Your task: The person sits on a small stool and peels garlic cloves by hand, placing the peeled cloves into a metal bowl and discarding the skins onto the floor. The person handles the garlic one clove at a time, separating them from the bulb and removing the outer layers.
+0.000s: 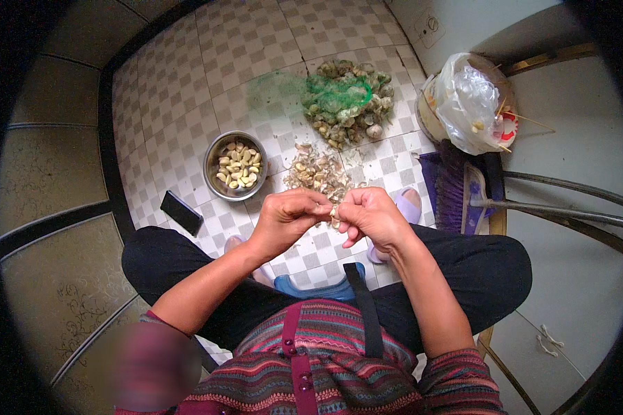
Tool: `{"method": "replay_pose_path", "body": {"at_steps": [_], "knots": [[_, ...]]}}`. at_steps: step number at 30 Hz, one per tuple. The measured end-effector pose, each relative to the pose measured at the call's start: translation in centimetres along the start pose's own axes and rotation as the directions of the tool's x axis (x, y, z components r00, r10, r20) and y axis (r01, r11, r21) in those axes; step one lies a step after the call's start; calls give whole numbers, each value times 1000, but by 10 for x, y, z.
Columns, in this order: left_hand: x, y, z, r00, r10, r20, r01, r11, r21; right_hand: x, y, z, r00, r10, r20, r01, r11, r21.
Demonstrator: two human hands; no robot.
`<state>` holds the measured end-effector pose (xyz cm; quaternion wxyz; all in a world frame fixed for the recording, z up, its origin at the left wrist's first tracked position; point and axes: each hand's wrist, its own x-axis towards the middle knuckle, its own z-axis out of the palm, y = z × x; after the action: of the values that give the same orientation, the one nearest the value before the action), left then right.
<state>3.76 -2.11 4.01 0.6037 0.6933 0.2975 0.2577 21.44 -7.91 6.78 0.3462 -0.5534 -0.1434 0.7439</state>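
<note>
Above the floor, between my knees, both hands meet at a small garlic clove (334, 212), mostly hidden by the fingers. My left hand (292, 211) pinches it from the left with thumb and fingertips. From the right, the thumb and bent forefinger of my right hand (367, 213) close on it too. Directly beyond them lies a pile of papery garlic skins (316, 171). A round steel bowl (209, 179) to the left holds several peeled garlic cloves (239, 165). Farther off, a heap of unpeeled garlic (350, 116) lies partly under a green mesh bag (285, 91).
A black phone (181, 212) lies on the checkered tile floor (171, 119) at left. At right stand a bin (428, 111) with a plastic bag (464, 98) and skewers, and a purple broom (449, 192) beside it. Cabinets flank both sides. Below me is a blue stool (311, 290).
</note>
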Motion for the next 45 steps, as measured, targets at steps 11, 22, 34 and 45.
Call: {"method": "replay_pose_path", "body": {"at_steps": [11, 22, 34, 45], "knots": [[-3, 0, -2, 993, -108, -49, 98, 981, -165, -4, -12, 2, 999, 46, 29, -44, 998, -52], [-2, 4, 0, 998, 32, -49, -28, 996, 83, 1, -2, 3, 1000, 20, -1, -20, 999, -30], [-6, -2, 4, 998, 15, -57, -15, 1000, -6, 1, 9, 6, 999, -14, -44, 17, 998, 68], [-10, 0, 2, 999, 13, -47, -10, 998, 61, -3, 16, 12, 996, -28, -84, 40, 988, 147]]}}
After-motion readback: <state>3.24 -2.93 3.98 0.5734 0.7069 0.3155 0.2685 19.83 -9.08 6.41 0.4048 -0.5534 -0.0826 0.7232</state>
